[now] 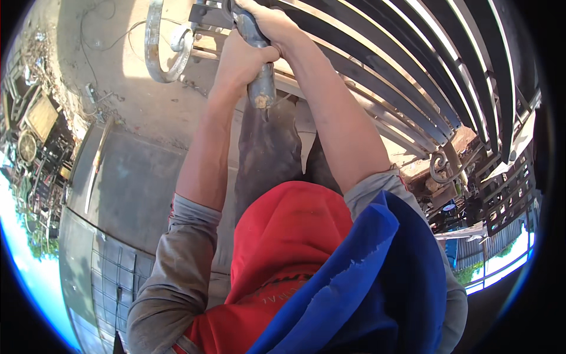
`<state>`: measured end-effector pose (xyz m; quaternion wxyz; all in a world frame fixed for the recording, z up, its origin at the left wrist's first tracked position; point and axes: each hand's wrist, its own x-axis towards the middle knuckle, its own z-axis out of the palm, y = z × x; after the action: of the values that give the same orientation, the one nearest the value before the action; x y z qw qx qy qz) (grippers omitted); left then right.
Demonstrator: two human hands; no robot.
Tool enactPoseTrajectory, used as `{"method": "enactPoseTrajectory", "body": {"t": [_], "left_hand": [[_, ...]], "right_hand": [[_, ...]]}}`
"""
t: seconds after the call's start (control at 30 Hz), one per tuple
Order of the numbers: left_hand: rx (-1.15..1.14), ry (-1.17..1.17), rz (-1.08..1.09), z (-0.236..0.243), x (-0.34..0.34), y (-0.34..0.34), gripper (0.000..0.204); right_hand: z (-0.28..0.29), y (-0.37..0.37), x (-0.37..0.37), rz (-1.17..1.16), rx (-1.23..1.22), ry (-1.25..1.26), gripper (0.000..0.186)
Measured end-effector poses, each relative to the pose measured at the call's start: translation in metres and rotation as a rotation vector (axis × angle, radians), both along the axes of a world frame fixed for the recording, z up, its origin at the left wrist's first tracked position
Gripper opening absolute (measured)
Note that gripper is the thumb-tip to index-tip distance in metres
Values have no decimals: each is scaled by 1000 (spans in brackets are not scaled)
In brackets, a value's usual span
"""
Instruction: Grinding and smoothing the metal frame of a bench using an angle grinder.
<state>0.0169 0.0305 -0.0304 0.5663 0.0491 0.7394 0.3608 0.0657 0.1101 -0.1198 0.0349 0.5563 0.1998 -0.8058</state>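
Note:
Both my hands are wrapped round a worn blue-grey power tool with a cylindrical body, by its shape an angle grinder, at the top middle of the view. My left hand is closed on the middle of its body. Farther up, my right hand grips it near the head, which is partly cut off by the upper edge. The grinder lies next to a metal frame of long dark slats. Left of my hands, a curled flat-bar metal scroll joins the frame's end. Whether the disc touches metal is hidden.
Large grey sheet-metal panels lie on my left, with a thin strip on them. A cable crosses the dusty ground. Scrap is heaped at far left. Another scroll and metal grating stand at right.

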Motion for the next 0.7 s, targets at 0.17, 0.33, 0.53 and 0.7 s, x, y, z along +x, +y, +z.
{"method": "enactPoseTrajectory", "body": {"t": [0.17, 0.33, 0.53, 0.7], "left_hand": [[-140, -102, -87, 11, 19, 28, 15], [-147, -169, -72, 7, 98, 43, 13], [-75, -264, -19, 14, 212, 45, 30], [3, -262, -194, -9, 294, 29, 58]], "right_hand": [[34, 25, 46, 84, -9, -62, 57], [42, 44, 122, 49, 7, -134, 53], [35, 44, 241, 62, 39, -262, 47], [57, 36, 329, -67, 107, -378, 50]]}}
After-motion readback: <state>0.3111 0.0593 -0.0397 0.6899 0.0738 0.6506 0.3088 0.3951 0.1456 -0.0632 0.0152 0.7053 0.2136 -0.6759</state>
